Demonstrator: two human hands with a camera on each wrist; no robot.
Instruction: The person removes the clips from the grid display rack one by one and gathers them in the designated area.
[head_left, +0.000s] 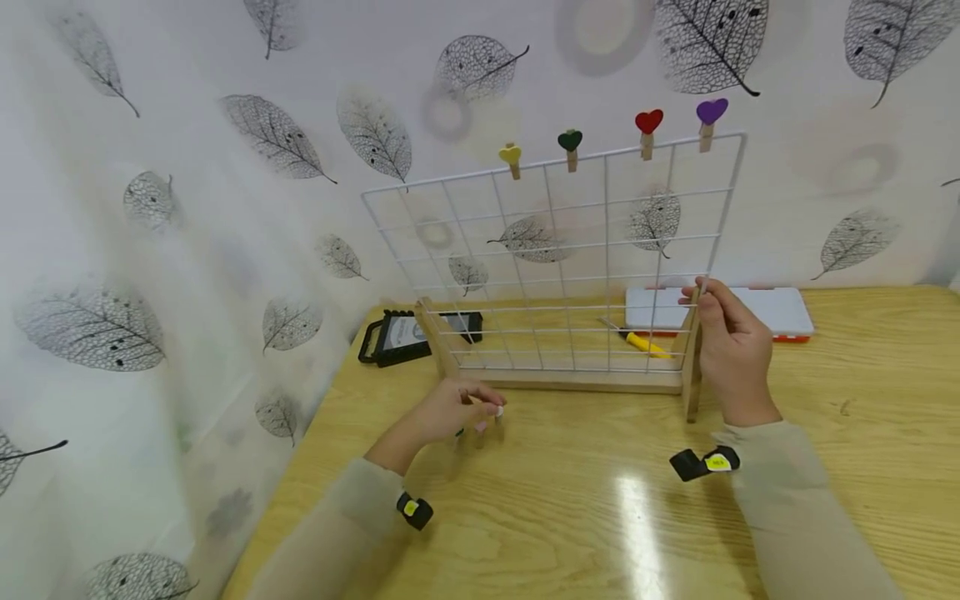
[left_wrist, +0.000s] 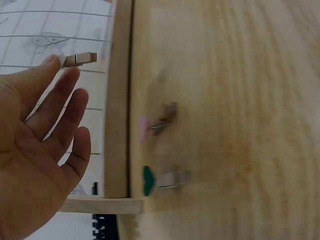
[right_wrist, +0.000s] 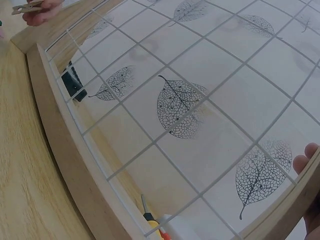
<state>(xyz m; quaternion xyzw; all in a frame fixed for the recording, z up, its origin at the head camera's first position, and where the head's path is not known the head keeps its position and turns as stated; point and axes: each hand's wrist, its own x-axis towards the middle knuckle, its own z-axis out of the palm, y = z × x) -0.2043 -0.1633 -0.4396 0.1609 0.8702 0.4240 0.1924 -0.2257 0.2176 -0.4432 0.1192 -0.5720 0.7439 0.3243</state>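
My left hand (head_left: 453,410) pinches a small wooden clothespin (left_wrist: 80,59) by its white end between thumb and index finger, lifted off the table. Below that hand, a clothespin with a pink heart (left_wrist: 143,129) and another with a green heart (left_wrist: 148,181) lie on the wood. My right hand (head_left: 738,354) grips the right wooden upright (head_left: 692,375) of a stand holding a white wire grid (head_left: 606,208). Along the grid's top wire are clipped clothespins with yellow (head_left: 510,156), green (head_left: 570,142), red (head_left: 648,122) and purple (head_left: 712,112) hearts.
Behind the grid lie a black case (head_left: 403,340), a yellow-handled tool (head_left: 647,344) and a white and red box (head_left: 765,310). A leaf-printed cloth (head_left: 247,225) hangs along the table's back and left side. The stand's wooden base bar (head_left: 585,382) spans both uprights.
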